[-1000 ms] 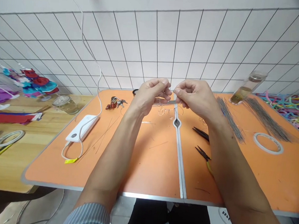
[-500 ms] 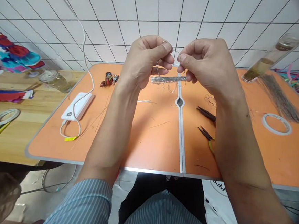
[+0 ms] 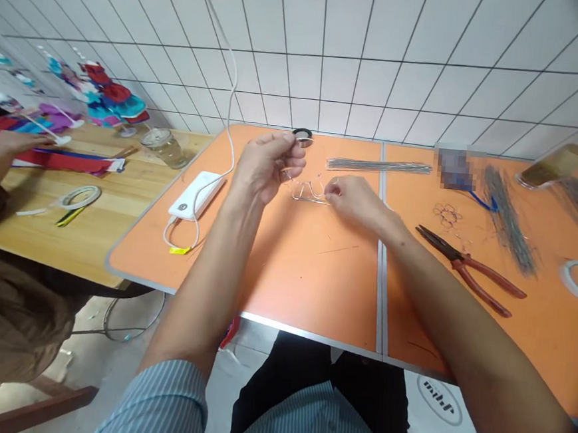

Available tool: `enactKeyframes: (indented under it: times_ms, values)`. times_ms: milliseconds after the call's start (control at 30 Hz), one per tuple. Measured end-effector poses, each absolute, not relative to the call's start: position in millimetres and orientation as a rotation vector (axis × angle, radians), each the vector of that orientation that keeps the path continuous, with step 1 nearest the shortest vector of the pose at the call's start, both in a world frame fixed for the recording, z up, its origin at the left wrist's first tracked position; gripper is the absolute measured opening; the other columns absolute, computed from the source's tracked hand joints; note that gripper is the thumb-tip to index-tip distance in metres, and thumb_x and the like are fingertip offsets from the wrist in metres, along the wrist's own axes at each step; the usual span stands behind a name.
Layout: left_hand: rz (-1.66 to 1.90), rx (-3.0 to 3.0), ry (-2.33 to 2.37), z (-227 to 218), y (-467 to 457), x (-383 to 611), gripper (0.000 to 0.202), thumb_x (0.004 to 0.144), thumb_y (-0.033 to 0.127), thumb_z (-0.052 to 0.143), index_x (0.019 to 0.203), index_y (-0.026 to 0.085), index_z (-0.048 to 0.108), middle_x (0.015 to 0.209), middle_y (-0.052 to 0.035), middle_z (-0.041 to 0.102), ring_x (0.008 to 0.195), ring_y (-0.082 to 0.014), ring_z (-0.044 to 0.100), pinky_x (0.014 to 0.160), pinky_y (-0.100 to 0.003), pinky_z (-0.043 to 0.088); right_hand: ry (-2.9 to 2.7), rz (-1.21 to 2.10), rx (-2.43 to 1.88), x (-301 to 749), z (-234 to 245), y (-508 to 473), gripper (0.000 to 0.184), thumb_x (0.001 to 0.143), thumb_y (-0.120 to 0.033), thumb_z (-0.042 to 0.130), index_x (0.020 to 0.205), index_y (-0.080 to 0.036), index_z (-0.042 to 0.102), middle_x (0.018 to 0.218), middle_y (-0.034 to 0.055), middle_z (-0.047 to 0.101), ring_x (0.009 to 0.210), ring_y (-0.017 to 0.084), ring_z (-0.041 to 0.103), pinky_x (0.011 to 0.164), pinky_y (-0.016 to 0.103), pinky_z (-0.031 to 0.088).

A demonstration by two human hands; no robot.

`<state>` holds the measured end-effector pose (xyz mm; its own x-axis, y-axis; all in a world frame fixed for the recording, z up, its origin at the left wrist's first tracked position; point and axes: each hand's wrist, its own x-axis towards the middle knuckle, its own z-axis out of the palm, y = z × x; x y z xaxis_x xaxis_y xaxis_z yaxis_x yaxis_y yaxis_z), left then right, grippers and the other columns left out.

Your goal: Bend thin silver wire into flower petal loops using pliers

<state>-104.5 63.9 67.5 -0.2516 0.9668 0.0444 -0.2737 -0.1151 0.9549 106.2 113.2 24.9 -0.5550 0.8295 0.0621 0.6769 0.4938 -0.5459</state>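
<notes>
My left hand [image 3: 273, 165] is raised over the orange table, thumb and fingers pinched on a thin bent wire [image 3: 307, 191] with wavy loops. At the wire's right end is my right hand [image 3: 354, 200], lower and close to the tabletop, its fingertips pressed together on the wire; the exact grip is partly hidden. Just below the loops lie a few thin straight wires [image 3: 310, 201]. Behind my hands rests a bundle of straight silver wires [image 3: 378, 165]. A small black-rimmed spool [image 3: 302, 136] stands by my left fingertips.
Red-handled pliers [image 3: 482, 275] and a flower-shaped wire piece [image 3: 448, 216] lie right of my right forearm. A white power bank [image 3: 198, 196] with a cable is at left. On the wooden table [image 3: 132, 231] stands a glass jar [image 3: 164, 148]; another person's hand [image 3: 11, 148] is there.
My hands have come down from their raised position and moved apart, the right one now near the tabletop. The view has turned left, bringing the other person's arm into sight.
</notes>
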Motion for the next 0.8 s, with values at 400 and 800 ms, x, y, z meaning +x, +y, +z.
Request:
enactKeyframes:
  times_ms: [400,800]
  values:
    - [1.484,0.722,0.991,33,69,-105,0.014,0.087,0.026,0.083,0.088,0.018,0.073,0.078,-0.0029,0.079,0.065,-0.0122,0.074,0.061,-0.022,0.059,-2.689,0.408,-1.366,74,-10,124,0.021,0.104,-0.019,0.05,0.094,-0.019,0.068,0.105,0.0171,0.069,0.074,0.023,0.053,0.067,0.038,0.032]
    - [1.492,0.738,0.997,37,63,-103,0.015,0.087,0.027,0.083,0.086,0.019,0.072,0.078,-0.0026,0.079,0.066,-0.0121,0.074,0.062,-0.022,0.059,-2.595,0.415,-1.364,91,-9,105,0.018,0.1,-0.009,0.049,0.091,-0.021,0.06,0.099,0.0128,0.072,0.076,0.021,0.052,0.068,0.035,0.032]
